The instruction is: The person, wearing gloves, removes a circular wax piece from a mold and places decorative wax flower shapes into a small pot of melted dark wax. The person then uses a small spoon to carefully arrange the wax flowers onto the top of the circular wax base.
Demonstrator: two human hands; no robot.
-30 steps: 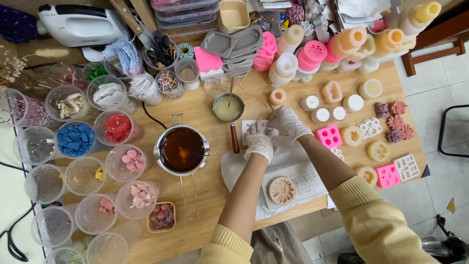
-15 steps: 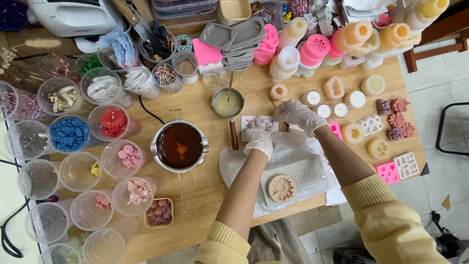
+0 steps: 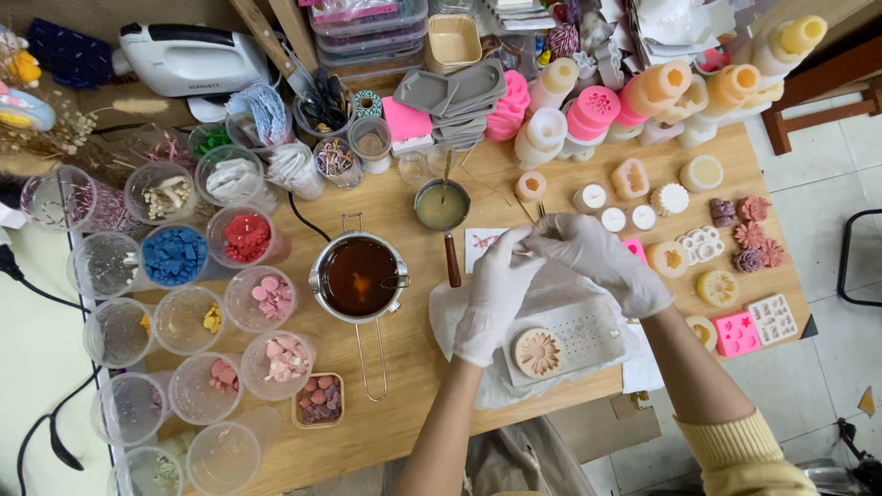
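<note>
At the far left of the wooden counter [image 3: 404, 422] stand rows of clear plastic cups: one holds blue wax chunks [image 3: 175, 255], one red chunks [image 3: 246, 238], and others at 7 o'clock hold pale pink pieces [image 3: 287, 356]. Just right of them sits a steel melting pot [image 3: 359, 276] of dark amber liquid, its wire handle pointing toward 6 o'clock. At 12 o'clock from it is a small saucepan [image 3: 442, 206] of cloudy yellow liquid with a wooden handle and a stick standing in it.

The left hand [image 3: 496, 294], in a white glove, rises from 6 o'clock with its fingers drawn together toward the right hand. The right hand [image 3: 597, 262], also gloved, comes in from 4 o'clock; its fingertips meet the left's, and between them they seem to pinch a thin wick or stick [image 3: 531, 246], too fine to name with certainty. Both hands hover over a crumpled white paper sheet [image 3: 478, 321], above a perforated white tray [image 3: 588, 331]. On the tray, touching it at 7 o'clock, lies a round beige flower-relief mould [image 3: 537, 353].

The pinched piece looks very light, thin and probably stiff but easy to snap or bend; gloves would make it slippery, so a fingertip pinch near its end suits it. The flower mould looks soft and flexible, best lifted by its rim.

Further right lie small white candles [image 3: 614, 219], flower-shaped wax pieces [image 3: 746, 234] and pink silicone moulds [image 3: 740, 332].
</note>
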